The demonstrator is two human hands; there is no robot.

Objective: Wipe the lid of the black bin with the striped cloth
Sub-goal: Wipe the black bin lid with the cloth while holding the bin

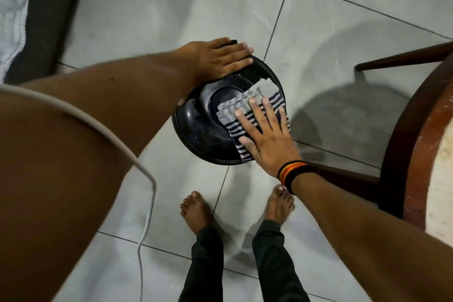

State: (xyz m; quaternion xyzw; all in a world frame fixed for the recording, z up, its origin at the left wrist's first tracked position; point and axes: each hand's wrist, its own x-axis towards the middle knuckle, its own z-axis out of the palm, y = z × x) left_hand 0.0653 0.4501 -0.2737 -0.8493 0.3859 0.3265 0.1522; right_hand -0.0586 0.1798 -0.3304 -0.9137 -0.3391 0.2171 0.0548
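The black bin's round glossy lid (196, 125) sits on the tiled floor at the centre of the head view. A dark-and-white striped cloth (242, 108) lies spread over the lid's right half. My right hand (267, 137) presses flat on the cloth, fingers spread. My left hand (220, 59) rests palm down on the lid's far left rim, fingers together and flat, holding nothing. The bin's body is hidden under the lid.
A round wooden table with a pale top (431, 154) and dark legs stands close on the right. A bed edge with white bedding (14, 7) lies at the far left. A white cable (147, 179) hangs by my left arm. My bare feet (196, 211) stand just behind the bin.
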